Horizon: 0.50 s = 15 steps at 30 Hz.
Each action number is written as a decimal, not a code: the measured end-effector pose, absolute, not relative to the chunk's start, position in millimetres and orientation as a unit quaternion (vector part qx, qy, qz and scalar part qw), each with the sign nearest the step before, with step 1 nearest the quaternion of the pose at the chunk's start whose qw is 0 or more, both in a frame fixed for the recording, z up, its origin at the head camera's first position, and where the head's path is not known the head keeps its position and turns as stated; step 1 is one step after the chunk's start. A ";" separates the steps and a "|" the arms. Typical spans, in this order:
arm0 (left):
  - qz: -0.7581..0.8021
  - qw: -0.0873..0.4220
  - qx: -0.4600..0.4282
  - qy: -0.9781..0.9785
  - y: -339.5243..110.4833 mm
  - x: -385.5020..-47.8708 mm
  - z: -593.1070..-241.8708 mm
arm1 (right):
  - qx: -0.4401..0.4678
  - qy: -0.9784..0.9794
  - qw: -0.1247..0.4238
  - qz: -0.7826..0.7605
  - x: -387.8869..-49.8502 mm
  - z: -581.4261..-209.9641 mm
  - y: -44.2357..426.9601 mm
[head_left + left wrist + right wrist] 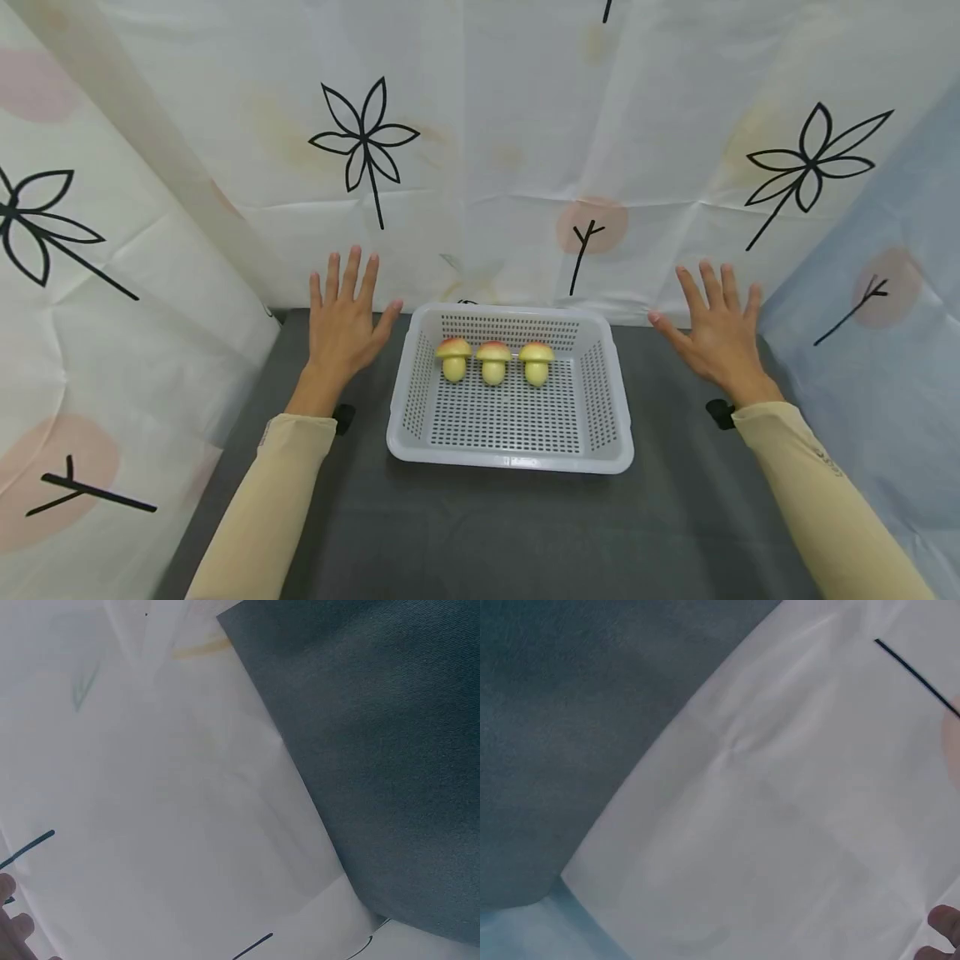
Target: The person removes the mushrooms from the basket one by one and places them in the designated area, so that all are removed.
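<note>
A white perforated basket [510,462] sits on the dark table, holding three yellow-green mushroom shapes with reddish tops: a left one [453,359], a middle one [493,362] and a right one [536,362], in a row toward its back. To the left of the basket, the left hand [343,329] is spread with straight fingers, touching no object. The right hand [716,333] is spread the same way, farther off to the basket's right. Only fingertips of the left hand [16,922] and right hand [943,934] show in the wrist views.
Dark cloth covers the table [480,533]. White curtains [510,167] with black leaf and twig drawings stand behind it and at the left; a bluish curtain [885,400] is at the right. Dark wrist devices show at the left wrist [343,418] and right wrist [721,413].
</note>
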<state>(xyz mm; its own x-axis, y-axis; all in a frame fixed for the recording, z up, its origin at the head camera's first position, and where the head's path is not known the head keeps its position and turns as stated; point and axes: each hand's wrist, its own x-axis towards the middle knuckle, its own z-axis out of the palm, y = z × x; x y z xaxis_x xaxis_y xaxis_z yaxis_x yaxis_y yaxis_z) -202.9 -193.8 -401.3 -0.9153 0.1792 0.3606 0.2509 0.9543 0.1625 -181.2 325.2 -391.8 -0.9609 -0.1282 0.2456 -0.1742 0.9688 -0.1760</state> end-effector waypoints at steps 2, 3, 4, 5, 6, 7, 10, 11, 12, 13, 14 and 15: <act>-0.112 0.184 -0.118 -0.969 -193.1 -198.9 -403.2 | 0.081 -0.984 0.124 0.098 -176.8 -390.3 319.9; -0.117 0.191 -0.122 -0.967 -192.6 -196.9 -404.3 | 0.084 -0.983 0.127 0.100 -174.3 -389.8 317.2; -0.121 0.197 -0.127 -0.965 -192.1 -194.7 -405.6 | 0.087 -0.982 0.130 0.103 -171.7 -389.5 314.5; -0.126 0.204 -0.131 -0.962 -191.5 -192.2 -407.3 | 0.090 -0.981 0.133 0.107 -169.0 -389.5 311.7; -0.133 0.210 -0.136 -0.959 -190.8 -189.6 -408.9 | 0.094 -0.980 0.136 0.113 -166.2 -389.7 308.8; -0.139 0.215 -0.139 -0.956 -190.1 -186.7 -410.6 | 0.097 -0.978 0.139 0.121 -163.3 -390.2 306.0; -0.163 0.222 -0.148 -0.950 -187.9 -176.3 -415.6 | 0.108 -0.971 0.144 0.157 -154.3 -393.9 298.4; -0.174 0.223 -0.150 -0.947 -187.0 -172.3 -417.3 | 0.111 -0.968 0.146 0.170 -151.4 -395.9 296.2; -0.188 0.219 -0.150 -0.946 -186.1 -167.9 -419.2 | 0.112 -0.966 0.145 0.183 -148.2 -397.7 293.7; -0.200 0.216 -0.151 -0.944 -185.1 -163.5 -421.4 | 0.111 -0.964 0.144 0.194 -145.1 -399.5 290.9; -0.214 0.211 -0.149 -0.942 -184.1 -158.9 -424.1 | 0.109 -0.962 0.141 0.205 -141.9 -401.1 288.0; -0.229 0.202 -0.147 -0.941 -182.9 -154.3 -426.9 | 0.106 -0.961 0.138 0.215 -138.7 -402.5 285.0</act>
<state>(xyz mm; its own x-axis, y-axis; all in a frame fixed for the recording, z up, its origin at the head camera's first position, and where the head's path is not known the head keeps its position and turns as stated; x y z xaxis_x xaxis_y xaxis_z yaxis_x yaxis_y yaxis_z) -154.3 -182.9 -426.9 -0.8751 0.1849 0.4472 0.3698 0.8516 0.3715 -138.7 285.0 -402.5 -0.9396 -0.1444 0.3104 -0.2628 0.8852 -0.3838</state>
